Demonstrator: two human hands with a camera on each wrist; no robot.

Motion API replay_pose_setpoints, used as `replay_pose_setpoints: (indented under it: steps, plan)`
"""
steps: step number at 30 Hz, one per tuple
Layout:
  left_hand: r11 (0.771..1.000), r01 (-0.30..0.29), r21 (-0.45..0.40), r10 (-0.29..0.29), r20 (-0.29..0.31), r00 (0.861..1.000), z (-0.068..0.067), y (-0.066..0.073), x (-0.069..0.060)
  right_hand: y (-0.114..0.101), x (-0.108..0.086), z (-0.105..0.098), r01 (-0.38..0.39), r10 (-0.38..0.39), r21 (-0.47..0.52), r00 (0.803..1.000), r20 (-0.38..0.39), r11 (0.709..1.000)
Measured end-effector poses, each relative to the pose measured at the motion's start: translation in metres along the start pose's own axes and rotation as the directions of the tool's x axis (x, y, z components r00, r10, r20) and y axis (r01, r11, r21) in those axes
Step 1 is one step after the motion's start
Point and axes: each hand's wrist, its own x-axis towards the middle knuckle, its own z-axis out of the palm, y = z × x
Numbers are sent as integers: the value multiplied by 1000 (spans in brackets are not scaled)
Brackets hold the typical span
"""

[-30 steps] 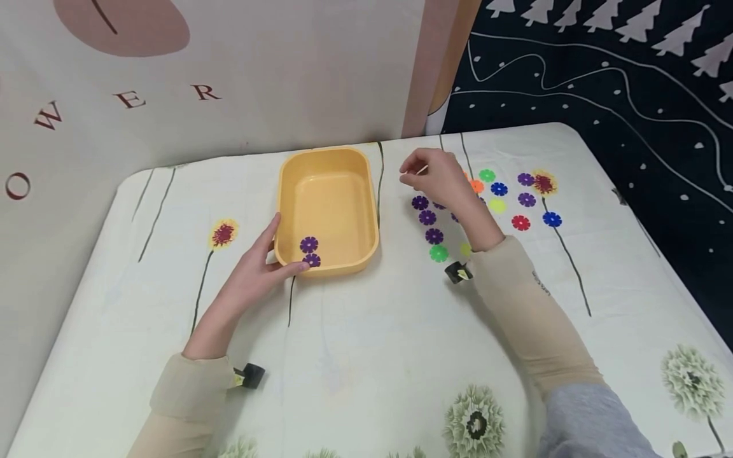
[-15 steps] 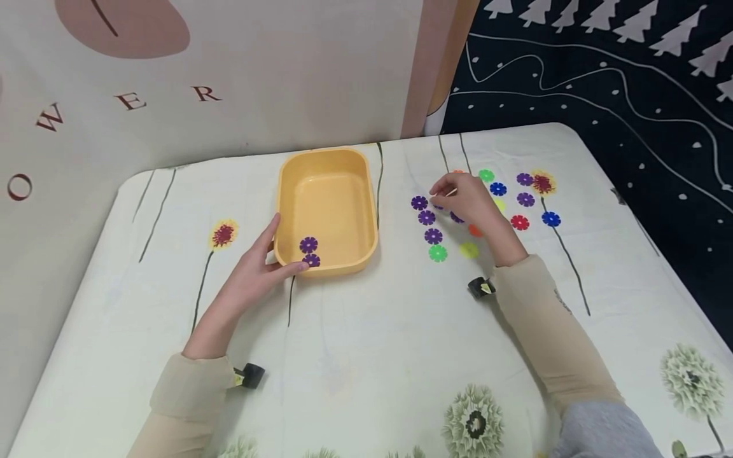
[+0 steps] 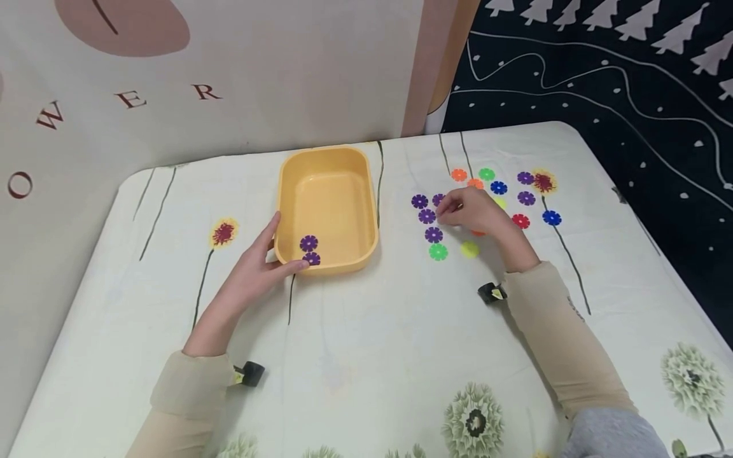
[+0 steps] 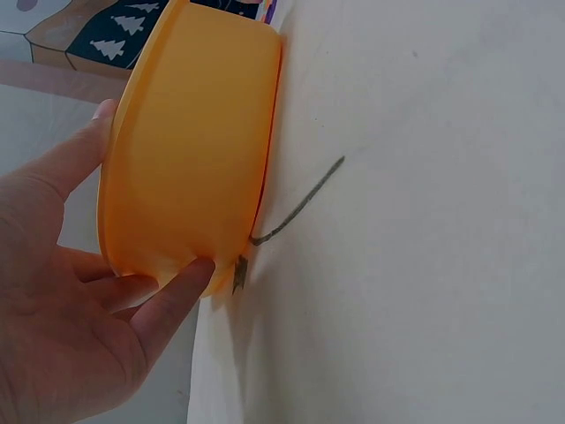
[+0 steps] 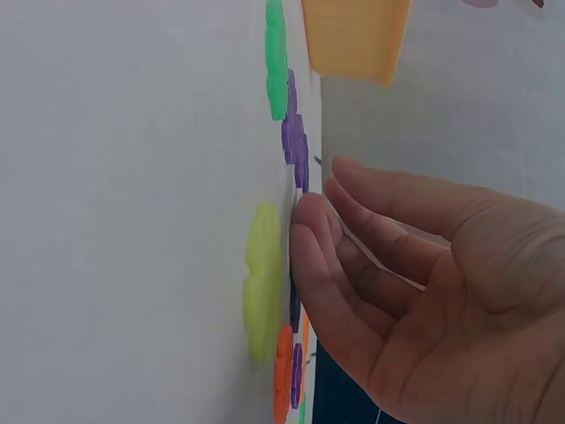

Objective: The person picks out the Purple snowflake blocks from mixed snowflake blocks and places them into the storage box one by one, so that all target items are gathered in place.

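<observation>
The yellow tray [image 3: 326,210] holds two purple discs [image 3: 308,243] near its front left corner. My left hand [image 3: 246,283] grips that corner, and in the left wrist view the fingers of the hand [image 4: 79,309] lie against the outer wall of the tray [image 4: 190,141]. To the right of the tray, my right hand [image 3: 481,213] is low among the discs, fingertips beside a purple disc [image 3: 426,217]. In the right wrist view the hand [image 5: 441,300] has bent fingers touching a dark disc at the cloth, thumb apart; the fingers partly hide the disc.
Around the right hand lie a green disc [image 3: 438,252], a yellow disc [image 3: 469,249], a red disc [image 3: 520,221], a blue disc [image 3: 552,217] and several others. The white flowered cloth [image 3: 355,356] covers the table; a pale printed backdrop [image 3: 286,70] stands behind.
My right hand has moved right and toward the front of the table, down among the discs, uncovering orange discs behind it. My left hand and the tray have stayed in place.
</observation>
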Motion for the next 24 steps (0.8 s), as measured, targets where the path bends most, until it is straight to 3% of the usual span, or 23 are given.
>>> replay_pose_setpoints:
  steps: [16,24]
  plan:
    - [1000,-5,1,5,3,1000,0,0,0,-5,0,6,32,-18,-122,994,112,992]
    - [1000,-3,-7,3,4,1000,-1,1,0,3,0,3,46,-40,-48,991,126,998]
